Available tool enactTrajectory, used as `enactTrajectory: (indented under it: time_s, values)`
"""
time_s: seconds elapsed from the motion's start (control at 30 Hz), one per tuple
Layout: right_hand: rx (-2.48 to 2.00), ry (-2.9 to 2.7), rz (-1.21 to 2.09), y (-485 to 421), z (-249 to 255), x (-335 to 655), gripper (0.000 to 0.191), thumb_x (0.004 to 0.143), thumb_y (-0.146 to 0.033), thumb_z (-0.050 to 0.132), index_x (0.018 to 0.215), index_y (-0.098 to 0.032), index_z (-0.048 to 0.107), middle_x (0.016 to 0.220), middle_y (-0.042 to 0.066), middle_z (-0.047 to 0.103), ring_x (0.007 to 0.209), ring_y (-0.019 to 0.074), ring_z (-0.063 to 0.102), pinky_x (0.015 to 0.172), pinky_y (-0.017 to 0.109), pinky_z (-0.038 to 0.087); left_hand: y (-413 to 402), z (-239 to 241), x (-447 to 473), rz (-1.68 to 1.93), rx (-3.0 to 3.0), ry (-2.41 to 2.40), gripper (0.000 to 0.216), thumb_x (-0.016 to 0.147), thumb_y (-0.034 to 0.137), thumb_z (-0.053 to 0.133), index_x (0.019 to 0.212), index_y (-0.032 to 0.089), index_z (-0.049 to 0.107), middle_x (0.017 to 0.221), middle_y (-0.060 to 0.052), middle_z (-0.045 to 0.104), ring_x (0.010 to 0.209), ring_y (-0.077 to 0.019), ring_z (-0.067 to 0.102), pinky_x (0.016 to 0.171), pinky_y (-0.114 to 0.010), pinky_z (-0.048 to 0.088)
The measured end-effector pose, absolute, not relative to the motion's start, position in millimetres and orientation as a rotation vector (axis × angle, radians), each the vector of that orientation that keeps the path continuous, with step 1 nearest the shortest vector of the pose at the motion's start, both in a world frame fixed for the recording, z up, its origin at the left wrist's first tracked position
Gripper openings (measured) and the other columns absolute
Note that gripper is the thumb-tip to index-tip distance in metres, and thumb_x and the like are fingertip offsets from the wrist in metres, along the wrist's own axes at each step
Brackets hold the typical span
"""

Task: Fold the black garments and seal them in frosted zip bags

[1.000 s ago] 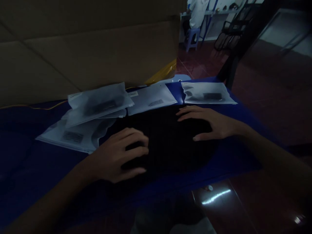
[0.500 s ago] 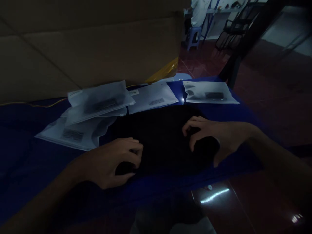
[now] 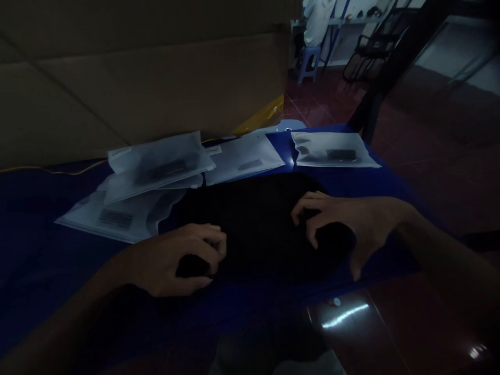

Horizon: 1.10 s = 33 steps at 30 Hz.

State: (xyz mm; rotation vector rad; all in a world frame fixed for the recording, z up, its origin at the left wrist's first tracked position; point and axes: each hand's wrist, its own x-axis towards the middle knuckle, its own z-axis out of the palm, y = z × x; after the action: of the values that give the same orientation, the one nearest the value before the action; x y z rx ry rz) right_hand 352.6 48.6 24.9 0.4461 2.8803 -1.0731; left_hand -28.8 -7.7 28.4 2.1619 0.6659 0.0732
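A black, soft-looking piece of cloth (image 3: 253, 224) lies on the blue table surface (image 3: 31, 250); the dim light hides its folds and exact kind. My left hand (image 3: 187, 258) rests at its left side, fingers curled into the cloth and thumb tip close to the index finger. Over the right part of the cloth is my right hand (image 3: 336, 221), its bent fingers spread and its thumb well apart, with nothing gripped. Just beyond the cloth lie frosted zip bags: a stacked group (image 3: 156, 166) at left, one bag (image 3: 246, 159) in the middle and another bag (image 3: 334, 148) at right.
A large cardboard box (image 3: 156, 88) with yellow tape (image 3: 261, 117) stands behind the bags. A thin yellow cable (image 3: 58, 170) runs along its base. Beyond a dark post (image 3: 375, 109), a person (image 3: 315, 23) sits on a blue stool (image 3: 309, 62) near a black chair (image 3: 371, 52).
My left hand has shifted slightly left. My right thumb has moved a little farther from the fingers, toward the table's near edge. The bags stay in place.
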Motion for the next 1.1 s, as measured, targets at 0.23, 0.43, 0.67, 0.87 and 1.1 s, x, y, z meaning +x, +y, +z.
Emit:
enactTrajectory:
  time_s: [0.23, 0.43, 0.67, 0.87, 1.1]
  values:
    - [0.483, 2.877, -1.104, 50, 15, 348, 0.012, 0.082, -0.037, 0.084, 0.090, -0.029, 0.079, 0.134, 0.006, 0.054, 0.121, 0.0288, 0.048, 0.104, 0.051, 0.044, -9, 31, -27, 0.059, 2.194, 0.690, 0.008, 0.087, 0.019, 0.067, 0.080, 0.022, 0.068, 0.102, 0.000, 0.070, 0.093, -0.0154, 0.067, 0.123, -0.040, 0.038]
    - [0.501, 2.817, -1.249, 55, 17, 350, 0.027, 0.082, -0.048, 0.083, 0.096, -0.025, 0.075, 0.131, 0.007, 0.055, 0.117, 0.0273, 0.051, 0.107, 0.051, 0.038, -9, 33, -26, 0.025, 2.180, 0.700, 0.007, 0.087, 0.019, 0.067, 0.082, 0.023, 0.069, 0.103, 0.001, 0.069, 0.096, -0.0150, 0.068, 0.128, -0.041, 0.030]
    - [0.565, 2.837, -1.070, 46, 15, 344, 0.028, 0.073, -0.046, 0.090, 0.085, -0.026, 0.074, 0.142, 0.006, 0.045, 0.128, 0.0324, 0.041, 0.107, 0.054, 0.040, -9, 31, -27, 0.041, 2.195, 0.692, 0.007, 0.087, 0.020, 0.066, 0.081, 0.023, 0.068, 0.105, 0.000, 0.070, 0.094, -0.0159, 0.067, 0.125, -0.043, 0.034]
    - [0.504, 2.872, -1.190, 51, 17, 348, 0.011, 0.094, -0.033, 0.072, 0.090, -0.023, 0.074, 0.132, 0.007, 0.057, 0.121, 0.0254, 0.051, 0.107, 0.048, 0.042, -8, 34, -26, 0.038, 2.180, 0.687, 0.010, 0.088, 0.019, 0.066, 0.078, 0.022, 0.066, 0.100, 0.000, 0.069, 0.090, -0.0153, 0.066, 0.115, -0.038, 0.043]
    - [0.811, 2.674, -1.688, 53, 28, 354, 0.023, 0.106, -0.041, 0.054, 0.103, -0.021, 0.065, 0.099, 0.003, 0.064, 0.086, 0.0158, 0.060, 0.077, 0.031, 0.047, -3, 46, -23, 0.210, 1.812, 0.616, 0.038, 0.096, 0.044, 0.059, 0.068, 0.020, 0.049, 0.082, -0.001, 0.056, 0.070, -0.0144, 0.054, 0.068, -0.029, 0.051]
